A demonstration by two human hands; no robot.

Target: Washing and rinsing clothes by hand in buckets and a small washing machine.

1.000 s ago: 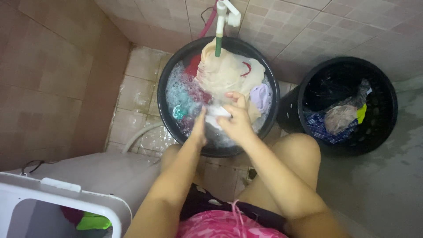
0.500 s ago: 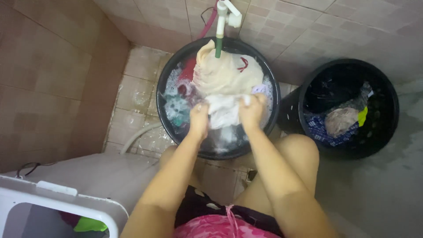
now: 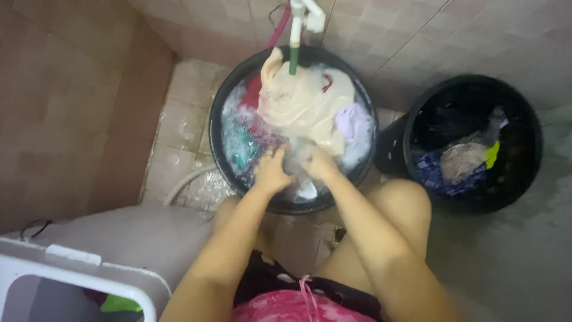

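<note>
Seen from above, a seated person leans over a round black basin (image 3: 221, 113) of soapy water on a wet tiled floor (image 3: 179, 119). The left hand (image 3: 271, 172) and right hand (image 3: 319, 164) are both closed, bunching a small white cloth (image 3: 304, 189) between them at the basin's near edge, mid-scrub. A large cream garment (image 3: 304, 101) lies heaped beyond, under a tap (image 3: 295, 36). A second black tub (image 3: 524, 119) of clothes stands to the right.

Motion-blurred white cloth (image 3: 305, 189) between both hands; fingertips hidden in suds. White laundry basket (image 3: 77, 280) cut off at near-left edge; tap (image 3: 301, 15) cropped at far edge.
</note>
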